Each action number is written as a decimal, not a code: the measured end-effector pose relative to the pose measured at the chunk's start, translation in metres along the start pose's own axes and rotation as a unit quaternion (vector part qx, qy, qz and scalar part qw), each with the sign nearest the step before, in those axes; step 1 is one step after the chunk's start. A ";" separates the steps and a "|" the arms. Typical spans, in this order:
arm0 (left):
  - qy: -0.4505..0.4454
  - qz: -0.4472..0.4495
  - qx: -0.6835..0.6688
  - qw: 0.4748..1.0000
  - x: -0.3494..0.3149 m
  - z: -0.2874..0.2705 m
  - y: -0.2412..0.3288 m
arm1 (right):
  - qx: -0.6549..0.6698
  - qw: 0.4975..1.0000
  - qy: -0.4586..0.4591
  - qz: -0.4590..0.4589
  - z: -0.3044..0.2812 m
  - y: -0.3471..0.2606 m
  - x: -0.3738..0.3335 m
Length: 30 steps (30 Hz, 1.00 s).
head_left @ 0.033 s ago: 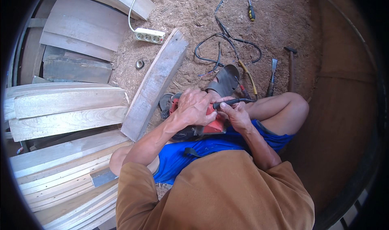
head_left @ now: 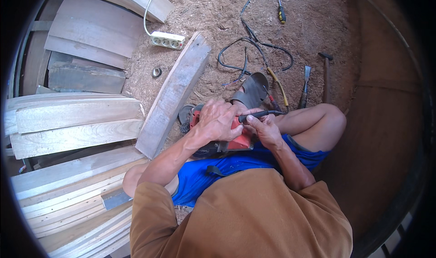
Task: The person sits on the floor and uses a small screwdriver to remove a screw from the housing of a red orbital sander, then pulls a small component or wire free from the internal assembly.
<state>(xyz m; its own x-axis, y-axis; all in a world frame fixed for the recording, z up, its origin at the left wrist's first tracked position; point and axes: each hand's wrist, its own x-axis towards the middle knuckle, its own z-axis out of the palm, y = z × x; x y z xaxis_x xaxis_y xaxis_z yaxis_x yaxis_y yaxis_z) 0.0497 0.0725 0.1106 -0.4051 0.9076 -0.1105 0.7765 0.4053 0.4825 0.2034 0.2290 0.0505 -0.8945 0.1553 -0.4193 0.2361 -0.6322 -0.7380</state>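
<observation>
A red and black power tool, by its shape an electric planer [head_left: 240, 142], lies in my lap over my blue shorts. My left hand [head_left: 220, 118] is wrapped over its red body, with the thumb pointing right. Closed on the black sleeve of its power cord [head_left: 255, 115], where the cord meets the tool, is my right hand [head_left: 267, 130]. Both hands hide much of the tool, so its underside and switch do not show. Just beyond my right hand a red-handled screwdriver [head_left: 273, 103] rests beside a yellow-wrapped stretch of cable [head_left: 278, 86].
A thick timber [head_left: 175, 94] slants at my left, near a tape roll [head_left: 156, 72] and a white power strip [head_left: 167, 40]. Stacked boards [head_left: 77, 115] fill the left side. A chisel [head_left: 305, 87], a hammer [head_left: 327, 78] and another screwdriver [head_left: 281, 13] lie on shavings at right.
</observation>
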 end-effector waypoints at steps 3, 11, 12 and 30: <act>0.027 0.020 0.009 0.999 -0.002 0.001 -0.001 | -0.063 0.997 -0.017 0.040 0.000 -0.012 -0.003; -0.065 0.017 -0.025 0.997 -0.002 -0.017 -0.003 | -0.143 0.975 -0.153 0.074 0.016 -0.028 -0.013; -0.065 0.015 -0.024 0.997 -0.003 -0.019 -0.007 | -0.147 0.974 -0.153 0.078 0.018 -0.026 -0.013; -0.165 0.068 -0.071 0.981 -0.006 -0.032 -0.026 | -0.240 0.966 -0.093 -0.002 0.027 -0.007 -0.012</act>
<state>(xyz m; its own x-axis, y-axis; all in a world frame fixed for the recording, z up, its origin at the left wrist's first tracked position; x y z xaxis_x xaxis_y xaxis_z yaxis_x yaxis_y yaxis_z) 0.0164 0.0529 0.1264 -0.1057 0.9479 -0.3005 0.7275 0.2797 0.6265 0.2025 0.2113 0.0751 -0.9381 -0.0097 -0.3462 0.3411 -0.2000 -0.9185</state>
